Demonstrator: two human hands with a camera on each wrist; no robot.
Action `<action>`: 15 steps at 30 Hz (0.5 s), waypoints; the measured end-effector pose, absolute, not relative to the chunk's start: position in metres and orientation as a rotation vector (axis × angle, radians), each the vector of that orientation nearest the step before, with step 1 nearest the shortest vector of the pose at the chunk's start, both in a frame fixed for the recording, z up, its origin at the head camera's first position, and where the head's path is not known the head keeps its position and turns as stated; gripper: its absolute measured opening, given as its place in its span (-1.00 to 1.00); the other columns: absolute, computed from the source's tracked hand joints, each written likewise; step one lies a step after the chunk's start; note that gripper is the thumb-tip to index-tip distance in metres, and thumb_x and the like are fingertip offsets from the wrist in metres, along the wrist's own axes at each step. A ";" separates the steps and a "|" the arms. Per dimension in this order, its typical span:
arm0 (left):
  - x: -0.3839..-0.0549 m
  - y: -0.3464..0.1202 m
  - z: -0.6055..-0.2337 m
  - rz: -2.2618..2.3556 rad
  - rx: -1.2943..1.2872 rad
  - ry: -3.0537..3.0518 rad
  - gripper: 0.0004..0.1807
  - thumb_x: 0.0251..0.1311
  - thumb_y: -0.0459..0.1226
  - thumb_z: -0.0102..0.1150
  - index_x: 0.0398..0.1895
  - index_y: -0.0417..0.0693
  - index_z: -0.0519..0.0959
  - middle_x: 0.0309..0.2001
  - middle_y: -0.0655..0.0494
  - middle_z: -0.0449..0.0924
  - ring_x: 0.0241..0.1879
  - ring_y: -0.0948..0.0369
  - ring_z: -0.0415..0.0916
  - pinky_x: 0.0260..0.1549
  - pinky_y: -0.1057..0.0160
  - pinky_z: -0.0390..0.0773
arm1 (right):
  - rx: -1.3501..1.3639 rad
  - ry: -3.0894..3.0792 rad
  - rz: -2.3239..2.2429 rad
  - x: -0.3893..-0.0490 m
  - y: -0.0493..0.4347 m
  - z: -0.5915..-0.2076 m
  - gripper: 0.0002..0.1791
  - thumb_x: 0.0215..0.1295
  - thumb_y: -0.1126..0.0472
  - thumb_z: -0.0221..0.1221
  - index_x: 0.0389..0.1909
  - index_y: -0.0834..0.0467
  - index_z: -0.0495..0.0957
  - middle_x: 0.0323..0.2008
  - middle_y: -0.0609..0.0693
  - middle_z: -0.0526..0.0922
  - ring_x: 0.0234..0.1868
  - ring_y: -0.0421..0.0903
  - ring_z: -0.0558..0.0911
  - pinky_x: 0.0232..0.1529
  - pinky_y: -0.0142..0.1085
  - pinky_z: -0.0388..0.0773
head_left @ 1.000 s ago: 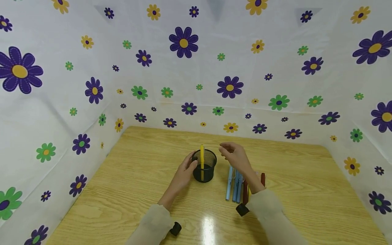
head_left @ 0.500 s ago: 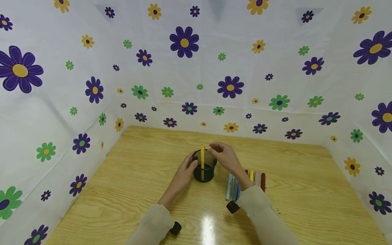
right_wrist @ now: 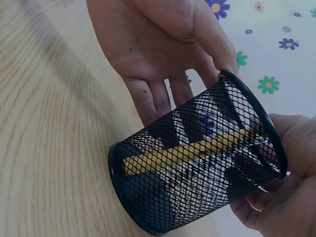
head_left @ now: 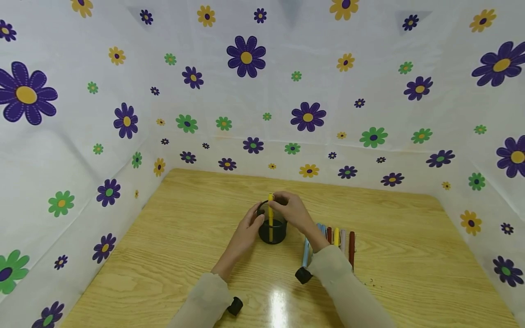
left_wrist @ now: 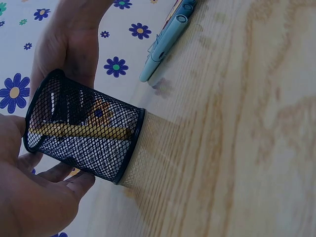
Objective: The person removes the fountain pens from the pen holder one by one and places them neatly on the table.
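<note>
A black mesh pen cup [head_left: 274, 234] stands upright on the wooden table with one yellow pen [head_left: 271, 216] inside. The pen's capped end sticks up past the rim. My left hand [head_left: 247, 230] holds the cup from the left, thumb near the rim and fingers along the mesh. From the right, my right hand [head_left: 292, 212] reaches over the rim and pinches the pen's upper end between thumb and fingers. In the right wrist view, the pen [right_wrist: 190, 152] leans inside the mesh, and my right hand [right_wrist: 291, 197] is close to the rim.
Right of the cup lies a row of pens: a light blue pen [head_left: 306, 253], more blue ones, a dark red, a yellow pen [head_left: 337, 237], a grey pen [head_left: 343, 239] and another dark red pen [head_left: 352, 246]. My right forearm partly covers them. A flowered cloth [head_left: 229, 91] surrounds the table.
My right hand has moved left from beside the cup, over its rim, to the yellow pen's top. My left hand and the cup have stayed in place.
</note>
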State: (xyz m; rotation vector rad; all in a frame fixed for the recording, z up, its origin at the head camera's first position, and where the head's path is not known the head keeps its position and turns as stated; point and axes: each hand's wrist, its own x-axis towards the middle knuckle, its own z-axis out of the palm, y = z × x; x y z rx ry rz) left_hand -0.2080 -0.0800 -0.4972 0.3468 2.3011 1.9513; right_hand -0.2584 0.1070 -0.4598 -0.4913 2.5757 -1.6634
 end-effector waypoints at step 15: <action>-0.207 -0.081 -0.496 1.955 0.342 2.306 -0.38 0.66 -0.10 -0.14 0.67 0.01 0.07 0.55 -0.25 0.17 0.53 -0.15 0.12 0.44 -0.20 0.19 | -0.284 2.592 -1.845 -0.251 0.114 -0.463 -0.63 0.44 0.12 0.32 0.12 0.28 0.67 0.00 0.13 0.70 0.00 0.04 0.65 0.02 -0.11 0.62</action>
